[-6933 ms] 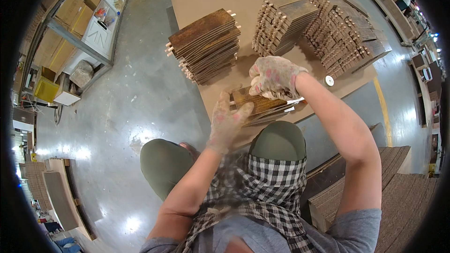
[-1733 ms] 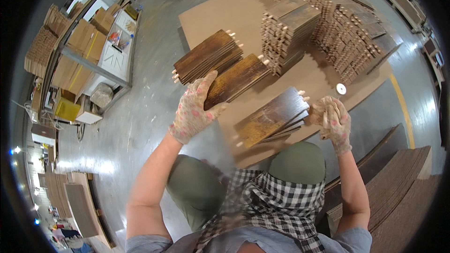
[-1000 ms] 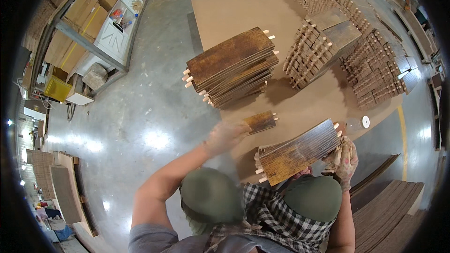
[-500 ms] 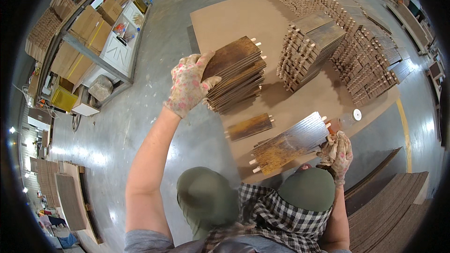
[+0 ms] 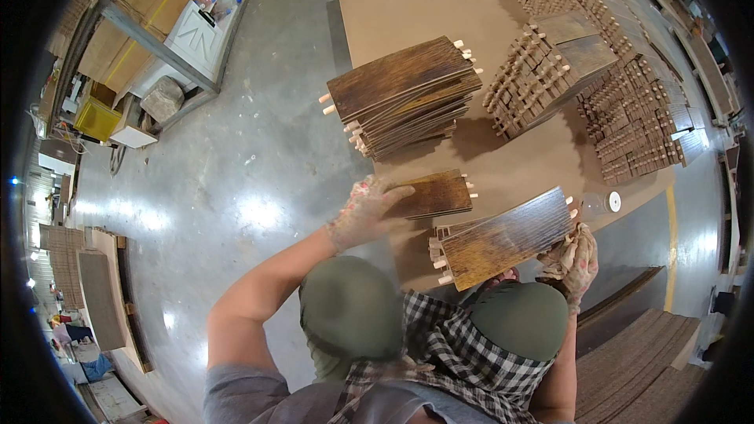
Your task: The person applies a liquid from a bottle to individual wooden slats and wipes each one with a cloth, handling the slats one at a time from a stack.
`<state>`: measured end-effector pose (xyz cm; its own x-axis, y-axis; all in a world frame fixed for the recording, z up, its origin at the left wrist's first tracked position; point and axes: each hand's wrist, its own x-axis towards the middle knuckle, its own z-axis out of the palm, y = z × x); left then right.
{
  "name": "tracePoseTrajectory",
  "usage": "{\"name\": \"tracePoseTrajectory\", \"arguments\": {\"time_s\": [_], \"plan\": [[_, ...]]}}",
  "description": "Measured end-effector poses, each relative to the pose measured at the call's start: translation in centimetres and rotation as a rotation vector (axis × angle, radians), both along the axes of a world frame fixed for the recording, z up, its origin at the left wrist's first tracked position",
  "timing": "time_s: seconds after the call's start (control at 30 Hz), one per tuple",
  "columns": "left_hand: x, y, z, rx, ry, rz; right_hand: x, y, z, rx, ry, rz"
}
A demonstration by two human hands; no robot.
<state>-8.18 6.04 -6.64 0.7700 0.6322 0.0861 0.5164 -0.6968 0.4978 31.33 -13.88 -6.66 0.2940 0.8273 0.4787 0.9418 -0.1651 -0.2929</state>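
My left hand, in a stained floral glove, closes around the left end of a small brown wooden board. Its fingers are slightly blurred, and pale dowel pegs stick out of the board's right end. My gloved right hand is wrapped round a crumpled beige cloth. The cloth lies against the right end of a larger, glossy brown board with pegs at both ends. This board rests tilted in front of my knees, on other pegged pieces. Behind my left hand stands a stack of dark pegged boards.
Brown sheeting covers the floor ahead. At the right stand a block of pegged boards, a long row of stacked boards and a clear jar with a white lid. A shelf with cardboard boxes stands far left.
My left hand has left the top of the dark board stack and come nearer, down to the small board. My right hand still holds the cloth at the glossy board's end. The view has shifted slightly.
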Motion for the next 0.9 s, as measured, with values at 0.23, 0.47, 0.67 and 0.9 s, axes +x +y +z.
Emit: {"name": "tracePoseTrajectory", "arguments": {"time_s": [0.23, 0.47, 0.67, 0.9], "plan": [[2.5, -0.7, -7.7, 0.061, 0.165, 0.111, -0.1, -0.5, -0.4, -0.001, 0.221, -0.091], [2.9, 0.0, -7.5, 0.073, 0.227, 0.133, 0.7, -0.2, -1.5, -0.015, -0.058, 0.039], [2.6, 3.6, -11.1, -0.302, -0.130, 0.229, 1.3, 0.2, 4.0, 0.052, -0.102, 0.067], [7.8, 6.9, -10.9, -1.609, -1.289, 0.609, 0.7, 1.7, 7.7, 0.339, 0.868, -0.054]]}}
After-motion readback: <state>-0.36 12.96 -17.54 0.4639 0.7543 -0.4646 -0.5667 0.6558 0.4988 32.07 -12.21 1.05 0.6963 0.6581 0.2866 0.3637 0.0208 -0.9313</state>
